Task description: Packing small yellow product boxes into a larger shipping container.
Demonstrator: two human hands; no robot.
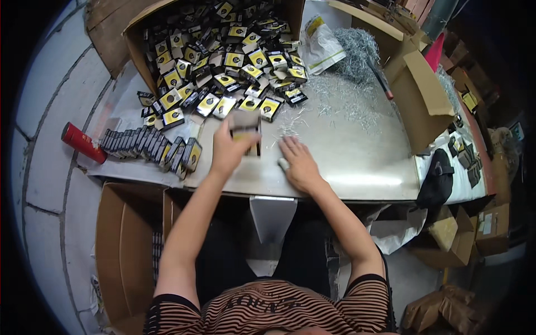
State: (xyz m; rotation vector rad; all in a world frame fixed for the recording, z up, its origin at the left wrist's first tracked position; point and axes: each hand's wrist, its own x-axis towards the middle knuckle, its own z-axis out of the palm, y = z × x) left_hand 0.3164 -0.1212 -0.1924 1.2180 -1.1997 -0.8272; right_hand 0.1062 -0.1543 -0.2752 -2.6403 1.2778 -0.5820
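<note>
My left hand (224, 151) grips a small black-and-yellow carton (245, 120) above the front middle of the table. Its grey-brown inner side faces up, and motion blurs it a little. My right hand (301, 168) lies palm down on the tabletop (363, 167), fingers stretched out beside thin silvery metal pieces (291, 124). A large pile of similar small cartons (226, 81), many with flaps up, spreads out of a big cardboard box (139, 53) lying on its side. Left of my left hand, a row of cartons (148, 145) stands packed side by side.
A heap of silvery pieces (357, 53) lies at the back beside a white bag (322, 47) and a dark-handled tool (382, 84). A red cylinder (84, 142) rests at the left edge. Below the table stands an open cardboard box (120, 251); a black pouch (436, 177) hangs at right.
</note>
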